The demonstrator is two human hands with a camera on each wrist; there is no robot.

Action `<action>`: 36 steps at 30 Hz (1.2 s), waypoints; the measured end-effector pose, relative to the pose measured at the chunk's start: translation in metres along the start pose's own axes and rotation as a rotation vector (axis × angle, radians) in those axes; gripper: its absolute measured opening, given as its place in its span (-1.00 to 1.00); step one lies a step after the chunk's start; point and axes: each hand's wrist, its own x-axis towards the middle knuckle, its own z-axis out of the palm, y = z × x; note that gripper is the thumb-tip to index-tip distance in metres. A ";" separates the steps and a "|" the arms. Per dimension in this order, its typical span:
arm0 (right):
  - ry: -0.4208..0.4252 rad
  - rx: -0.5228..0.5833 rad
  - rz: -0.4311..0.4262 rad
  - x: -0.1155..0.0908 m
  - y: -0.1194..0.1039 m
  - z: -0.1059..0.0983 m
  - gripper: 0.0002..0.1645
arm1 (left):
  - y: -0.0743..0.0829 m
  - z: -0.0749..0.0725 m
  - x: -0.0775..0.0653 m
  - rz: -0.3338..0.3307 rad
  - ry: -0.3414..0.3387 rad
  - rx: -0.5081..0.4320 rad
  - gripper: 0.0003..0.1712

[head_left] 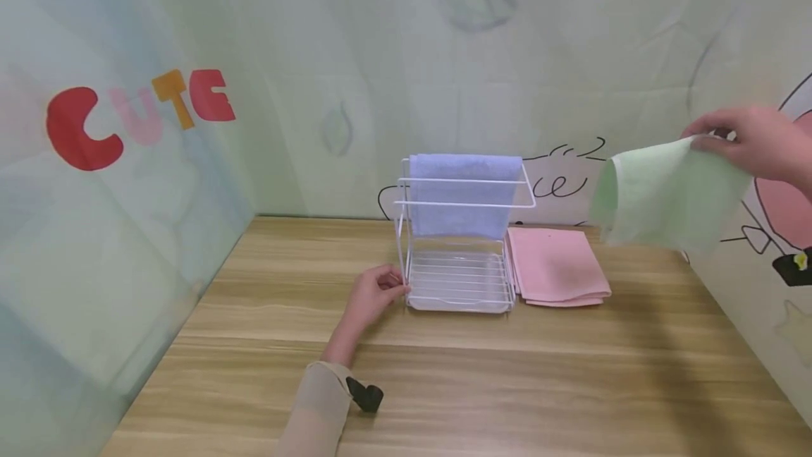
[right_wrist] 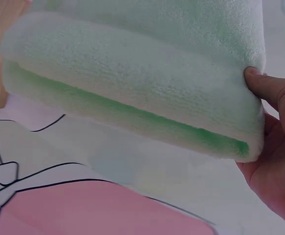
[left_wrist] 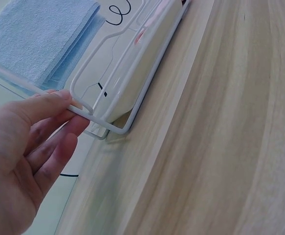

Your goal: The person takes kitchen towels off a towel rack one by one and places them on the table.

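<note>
A white wire rack (head_left: 466, 204) stands on the table with a clear tray (head_left: 459, 302) at its base. Over its rear bar hangs a folded blue towel (head_left: 466, 196). My left hand (head_left: 374, 295) pinches the rack's lower left wire between thumb and fingers, as the left wrist view shows close up. Up on the right, my right hand (head_left: 755, 143) grips the edge of a folded light green towel (head_left: 672, 196), which hangs in the air clear of the table. In the right wrist view the green towel's (right_wrist: 147, 73) layers part slightly along the fold.
A folded pink towel (head_left: 558, 266) lies on the wooden table (head_left: 444, 386) against the rack's right side. Printed curtains (head_left: 317, 55) close off the back and both sides. A dark strap piece (head_left: 364, 395) sits on my left wrist.
</note>
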 end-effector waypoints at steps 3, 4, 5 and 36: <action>-0.056 0.009 0.048 -0.006 0.007 0.012 -0.83 | 0.001 -0.001 -0.001 -0.003 -0.003 -0.002 -0.85; -0.075 0.008 0.066 -0.008 0.009 0.016 -0.82 | 0.001 -0.001 -0.001 -0.007 -0.003 -0.001 -0.85; -0.095 0.013 0.081 -0.009 0.011 0.019 -0.81 | 0.001 -0.001 -0.001 -0.011 -0.003 0.001 -0.85; -0.293 0.112 0.155 -0.092 0.051 0.081 -0.82 | 0.001 -0.002 -0.001 -0.013 -0.014 0.004 -0.84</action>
